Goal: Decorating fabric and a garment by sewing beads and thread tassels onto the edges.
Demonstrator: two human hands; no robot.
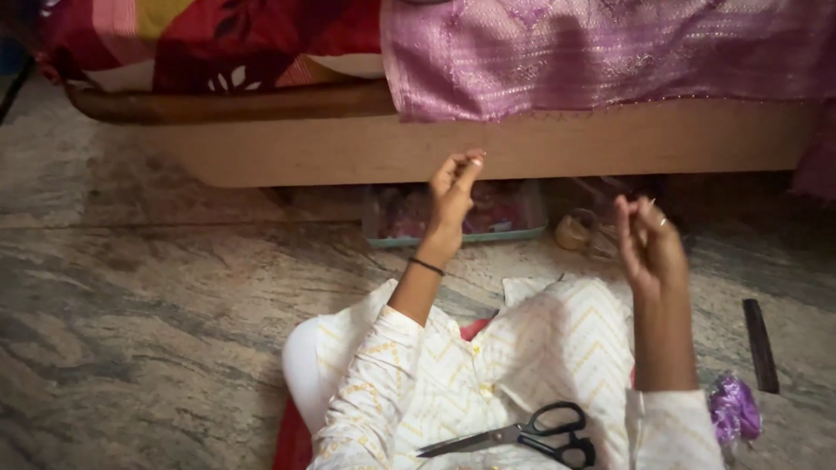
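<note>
Nearest, black-handled scissors (531, 438) lie shut on the white garment with yellow zigzag (522, 357) spread over the lap, at about six o'clock of the view. A crumpled purple cloth bundle (734, 409) sits at four o'clock on the marble floor (131, 331), with a dark flat strip (760, 344) just beyond it.

Above the lap both hands are raised. The left hand (453, 198), at twelve o'clock from the scissors, has thumb and forefinger pinched tight together at the tips, as if on something very fine; what it grips is too small to see. The right hand (646, 245), at two o'clock, is loosely curled with fingertips drawn together, and whether it holds anything cannot be told.

The pose reads as hand-sewing work, likely handling thread or a needle held up to the eye; the coming move would call for steady, fine fingertip alignment between the two hands.

Farther off, a shallow tray (453, 235) and a small jar (575, 231) sit under the wooden bed frame (305, 148), draped with pink fabric (610, 52).
</note>
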